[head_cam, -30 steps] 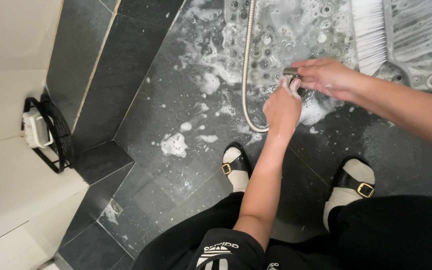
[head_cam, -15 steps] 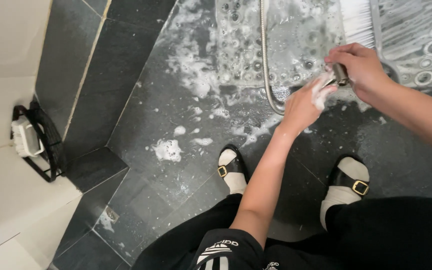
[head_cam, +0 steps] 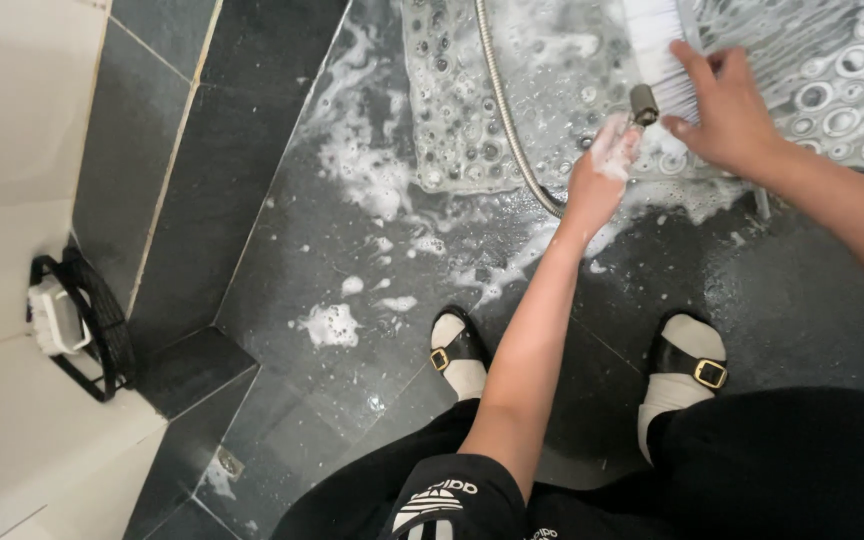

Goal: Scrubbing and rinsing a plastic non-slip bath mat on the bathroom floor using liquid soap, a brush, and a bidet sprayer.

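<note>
My left hand [head_cam: 600, 175], covered in foam, is shut on the end of a metal shower hose [head_cam: 508, 120]. The hose's dark end fitting [head_cam: 643, 103] sticks out past my fingers. My right hand [head_cam: 730, 112] hovers just right of that fitting with its fingers spread. Its fingertips rest by the white bristles of a brush [head_cam: 652, 35] and hold nothing. Both hands are over a clear bath mat with suction cups [head_cam: 452, 120] lying on the wet floor.
Dark floor tiles [head_cam: 282, 250] are wet, with patches of foam [head_cam: 330, 324]. A black wire caddy with a white soap bar [head_cam: 64, 318] hangs on the white wall at the left. My feet in black sandals and white socks [head_cam: 458, 355] stand below the mat.
My right hand has let go of the hose end and moved up and right to the brush. My left hand has carried the hose end up and to the right.
</note>
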